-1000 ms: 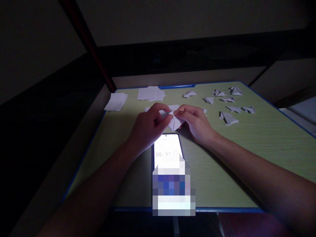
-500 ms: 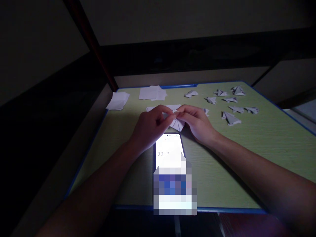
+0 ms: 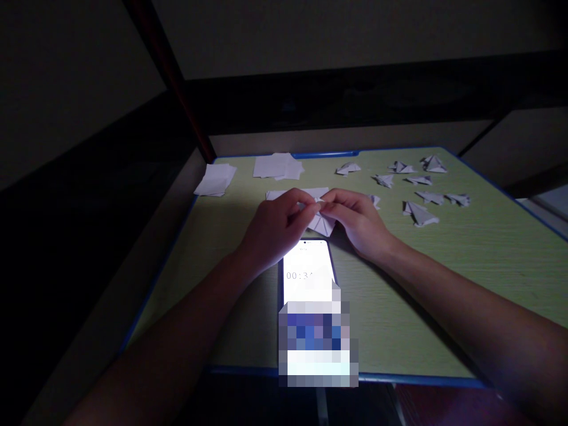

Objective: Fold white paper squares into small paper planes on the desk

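A small white folded paper (image 3: 323, 225) with crease lines is pinched between my two hands above the middle of the table. My left hand (image 3: 281, 228) grips its left and upper part with thumb and fingertips. From the other side, my right hand (image 3: 358, 223) closes on it with thumb and index finger. The fingertips of both hands nearly meet and hide the paper's upper part. Just behind my hands lies a flat white sheet (image 3: 274, 194), partly covered by them. A lit phone (image 3: 306, 260) showing a timer lies below my hands.
Two stacks of white paper, a left stack (image 3: 215, 180) and a middle stack (image 3: 277, 167), lie along the table's far side. Several folded paper figures (image 3: 419, 214) are spread over the right half. The greenish table (image 3: 444, 284) has a blue edge.
The whole view has shifted slightly, so things sit a little further right. Both hands keep their hold on the folded paper with barely any movement.
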Available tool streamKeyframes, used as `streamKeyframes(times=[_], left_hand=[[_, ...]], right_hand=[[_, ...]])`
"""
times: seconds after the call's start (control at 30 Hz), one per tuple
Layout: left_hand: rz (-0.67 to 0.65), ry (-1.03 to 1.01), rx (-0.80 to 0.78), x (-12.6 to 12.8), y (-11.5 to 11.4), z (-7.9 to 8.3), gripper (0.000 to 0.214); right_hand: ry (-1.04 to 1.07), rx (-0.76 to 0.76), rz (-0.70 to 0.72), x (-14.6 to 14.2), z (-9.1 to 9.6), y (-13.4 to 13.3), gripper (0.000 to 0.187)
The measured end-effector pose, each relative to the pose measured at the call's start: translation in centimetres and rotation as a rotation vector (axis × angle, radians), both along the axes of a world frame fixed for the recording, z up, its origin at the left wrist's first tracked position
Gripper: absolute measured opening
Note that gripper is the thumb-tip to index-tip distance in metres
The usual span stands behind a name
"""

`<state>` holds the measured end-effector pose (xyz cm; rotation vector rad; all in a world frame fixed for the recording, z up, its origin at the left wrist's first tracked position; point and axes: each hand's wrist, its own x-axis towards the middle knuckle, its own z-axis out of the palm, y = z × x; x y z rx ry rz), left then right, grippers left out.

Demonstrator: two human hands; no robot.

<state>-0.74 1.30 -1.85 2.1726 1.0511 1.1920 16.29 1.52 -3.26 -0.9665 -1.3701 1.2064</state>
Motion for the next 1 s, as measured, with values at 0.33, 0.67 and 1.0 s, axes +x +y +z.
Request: streamKeyframes(times=[0.33, 0.67, 1.0], left_hand=[[-0.002, 0.019, -0.016, 0.06, 0.0, 0.15, 0.014], [-0.007, -0.015, -0.03, 0.1, -0.03, -0.02, 0.01], [0.004, -0.009, -0.02, 0.14, -0.05, -0.18, 0.01]], right_hand=[[0.002, -0.009, 0.004, -0.11, 0.14, -0.02, 0.014], [-0.041, 0.013, -0.012, -0.11, 0.4, -0.2, 0.015], [-0.042, 0.012, -0.014, -0.01, 0.19, -0.21, 0.013]])
